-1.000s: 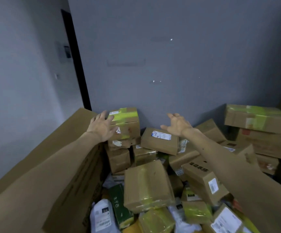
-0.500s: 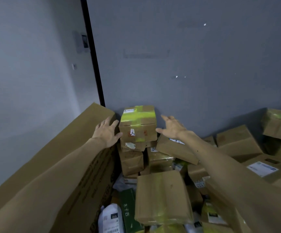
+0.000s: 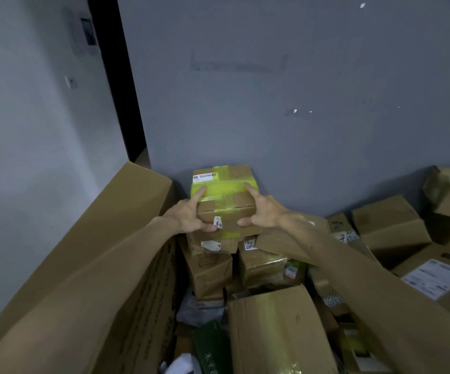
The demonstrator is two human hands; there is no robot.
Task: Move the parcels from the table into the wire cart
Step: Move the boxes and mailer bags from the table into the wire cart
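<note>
Both hands hold the taped box (image 3: 225, 184), which sits on top of a stack against the grey wall (image 3: 299, 130). The left hand (image 3: 189, 218) and the right hand (image 3: 265, 213) each clamp a front corner, forefinger laid along the top and thumb pressed on the front face. To do the lift well, I would raise it straight up before drawing it back. The boxes directly under the grip (image 3: 210, 245) look unevenly stacked, and dragging the top one forward could tip them into the heap nearer the person, where a large box (image 3: 277, 327) lies tilted. The glossy yellow tape runs right under both forefingers and is probably slick, so the inward squeeze between the two hands should carry the weight rather than the fingertips on top. Just left of the grip a long carton (image 3: 126, 238) stands close, leaving little room on that side. The remaining fingers of each hand pass round the sides and cannot be seen. It cannot be told whether the back of the box touches the wall. The table is buried under parcels, the wire cart is out of view, the label (image 3: 203, 177) beyond the left forefinger is too small to read, and the nearest parcels are cut off at the bottom edge.
</note>
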